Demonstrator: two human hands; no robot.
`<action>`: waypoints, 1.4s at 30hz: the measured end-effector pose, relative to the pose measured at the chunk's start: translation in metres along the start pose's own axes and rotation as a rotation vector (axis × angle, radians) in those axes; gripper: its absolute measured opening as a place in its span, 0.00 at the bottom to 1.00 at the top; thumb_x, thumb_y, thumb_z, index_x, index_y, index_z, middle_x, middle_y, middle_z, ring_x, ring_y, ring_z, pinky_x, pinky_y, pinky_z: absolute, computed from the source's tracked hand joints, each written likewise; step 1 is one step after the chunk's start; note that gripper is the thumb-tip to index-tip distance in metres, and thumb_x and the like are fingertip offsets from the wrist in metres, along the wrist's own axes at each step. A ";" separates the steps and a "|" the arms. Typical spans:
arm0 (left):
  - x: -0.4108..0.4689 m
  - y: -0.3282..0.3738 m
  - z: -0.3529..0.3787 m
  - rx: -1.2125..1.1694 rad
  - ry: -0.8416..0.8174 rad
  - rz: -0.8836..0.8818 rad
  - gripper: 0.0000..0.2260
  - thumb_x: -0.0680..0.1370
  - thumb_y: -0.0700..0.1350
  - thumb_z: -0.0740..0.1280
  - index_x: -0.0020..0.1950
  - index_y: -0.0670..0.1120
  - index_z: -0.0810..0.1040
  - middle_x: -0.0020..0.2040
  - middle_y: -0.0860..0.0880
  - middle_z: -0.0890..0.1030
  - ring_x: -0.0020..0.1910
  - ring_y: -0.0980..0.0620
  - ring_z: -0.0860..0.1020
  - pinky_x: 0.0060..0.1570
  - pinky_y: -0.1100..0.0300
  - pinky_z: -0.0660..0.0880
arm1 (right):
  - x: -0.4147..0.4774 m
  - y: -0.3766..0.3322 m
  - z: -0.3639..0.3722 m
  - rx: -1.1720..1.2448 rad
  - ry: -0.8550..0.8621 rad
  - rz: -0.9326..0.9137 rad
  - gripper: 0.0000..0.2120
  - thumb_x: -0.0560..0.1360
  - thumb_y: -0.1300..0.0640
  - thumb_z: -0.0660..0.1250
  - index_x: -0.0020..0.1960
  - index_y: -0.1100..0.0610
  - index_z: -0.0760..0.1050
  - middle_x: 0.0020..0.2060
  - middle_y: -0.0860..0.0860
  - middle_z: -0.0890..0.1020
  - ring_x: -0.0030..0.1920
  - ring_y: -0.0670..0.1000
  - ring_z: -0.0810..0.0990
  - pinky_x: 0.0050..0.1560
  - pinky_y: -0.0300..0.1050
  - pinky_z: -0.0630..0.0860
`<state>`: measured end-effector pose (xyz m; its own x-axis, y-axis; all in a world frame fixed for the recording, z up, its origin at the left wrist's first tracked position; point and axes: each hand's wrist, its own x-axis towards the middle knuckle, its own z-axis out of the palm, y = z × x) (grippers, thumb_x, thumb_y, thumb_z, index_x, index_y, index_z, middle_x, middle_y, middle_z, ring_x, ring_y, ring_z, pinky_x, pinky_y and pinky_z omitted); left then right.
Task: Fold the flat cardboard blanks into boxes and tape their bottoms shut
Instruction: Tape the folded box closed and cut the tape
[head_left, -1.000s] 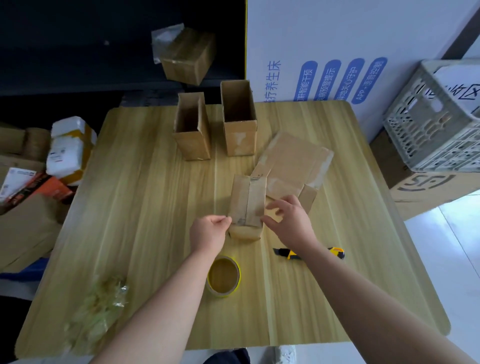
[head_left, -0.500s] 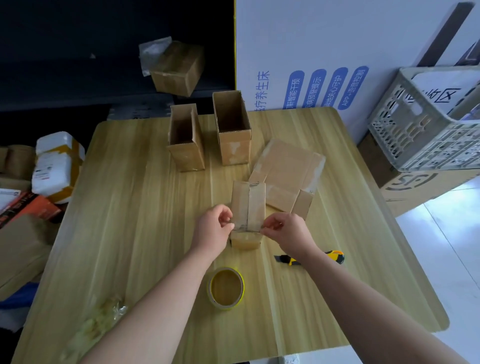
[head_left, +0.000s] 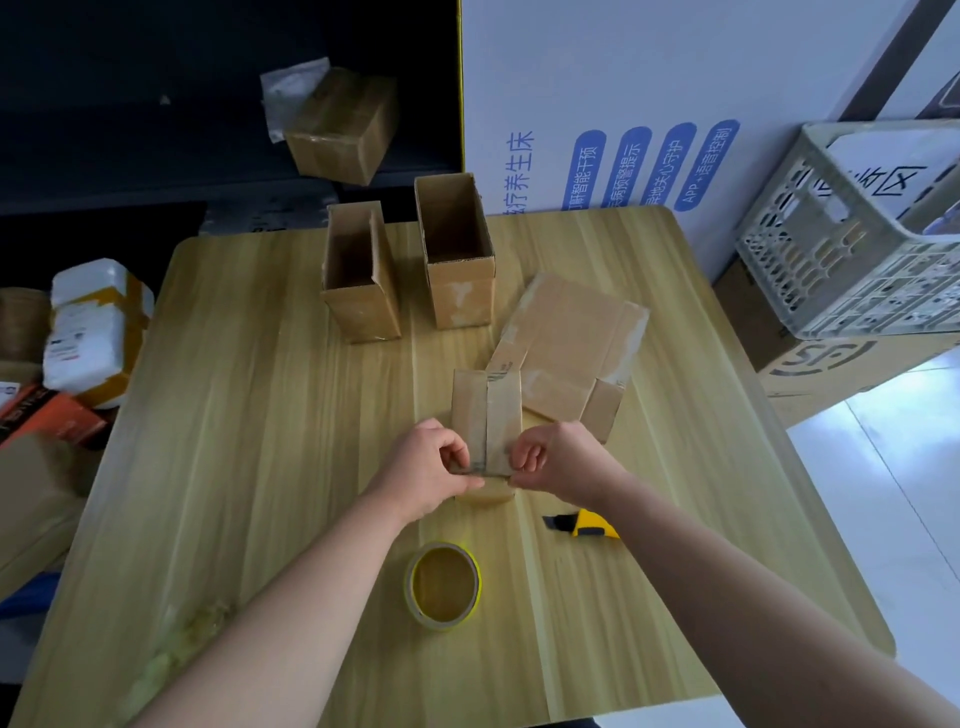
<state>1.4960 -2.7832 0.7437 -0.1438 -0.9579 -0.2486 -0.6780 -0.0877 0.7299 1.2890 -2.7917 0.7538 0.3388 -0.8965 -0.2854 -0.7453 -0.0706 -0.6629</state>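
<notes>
A small cardboard box (head_left: 487, 410) stands upside down at the middle of the wooden table (head_left: 249, 426), its bottom flaps closed under a strip of tape. My left hand (head_left: 428, 470) pinches the box's near left edge, and my right hand (head_left: 558, 460) pinches its near right edge. A flat cardboard blank (head_left: 569, 345) lies just behind it to the right. Two folded boxes, one on the left (head_left: 358, 275) and one on the right (head_left: 457, 254), stand open-topped at the back of the table. A yellow tape roll (head_left: 443, 584) lies in front of my hands.
A yellow and black utility knife (head_left: 584, 525) lies right of the tape roll. Crumpled clear film (head_left: 176, 639) sits at the table's front left. A grey plastic crate (head_left: 857, 234) stands on a carton to the right. Parcels (head_left: 93, 332) are piled on the left.
Both hands have closed in on the near end of the upside-down box, from its sides to its near top edge. My head has shifted, so the scene sits a little lower in view.
</notes>
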 end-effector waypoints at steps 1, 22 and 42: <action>0.001 0.000 0.000 0.023 -0.008 0.016 0.13 0.63 0.44 0.81 0.36 0.50 0.78 0.41 0.53 0.74 0.36 0.58 0.73 0.38 0.67 0.70 | 0.001 0.001 0.000 -0.019 -0.003 -0.016 0.09 0.66 0.59 0.77 0.37 0.49 0.77 0.31 0.41 0.78 0.34 0.40 0.77 0.40 0.32 0.74; 0.000 -0.002 -0.010 0.154 -0.141 0.143 0.16 0.70 0.29 0.66 0.41 0.51 0.77 0.45 0.54 0.73 0.38 0.60 0.73 0.41 0.73 0.69 | -0.007 0.018 0.014 -0.077 0.099 -0.102 0.03 0.71 0.63 0.69 0.40 0.57 0.78 0.38 0.49 0.79 0.40 0.53 0.79 0.45 0.49 0.77; 0.008 -0.004 -0.017 0.146 -0.177 0.131 0.17 0.70 0.29 0.65 0.38 0.53 0.77 0.44 0.53 0.74 0.39 0.59 0.74 0.42 0.72 0.68 | -0.007 0.022 0.022 0.096 0.144 -0.007 0.05 0.69 0.63 0.74 0.39 0.57 0.78 0.36 0.48 0.79 0.37 0.48 0.78 0.44 0.46 0.77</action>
<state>1.5103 -2.7950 0.7500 -0.3526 -0.8945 -0.2748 -0.7403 0.0870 0.6666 1.2829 -2.7771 0.7262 0.2527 -0.9501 -0.1827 -0.6825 -0.0412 -0.7297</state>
